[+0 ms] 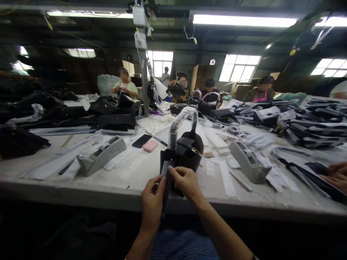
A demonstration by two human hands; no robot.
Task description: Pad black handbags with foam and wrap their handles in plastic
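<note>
A small black handbag (187, 150) stands on the worktable (130, 187) near its front edge, its handle wrapped in clear plastic. A black strap (166, 187) hangs down from the bag's front side. My left hand (152, 204) is closed around the lower part of this strap. My right hand (185, 182) pinches the strap a little higher, right against the bag.
Grey tape dispensers sit left (101, 154) and right (248, 160) of the bag. A black phone (141, 141) and a pink one (150, 146) lie behind. Black bags and straps are piled along the table. Other people work at the far side; another person's hand (336, 175) rests at right.
</note>
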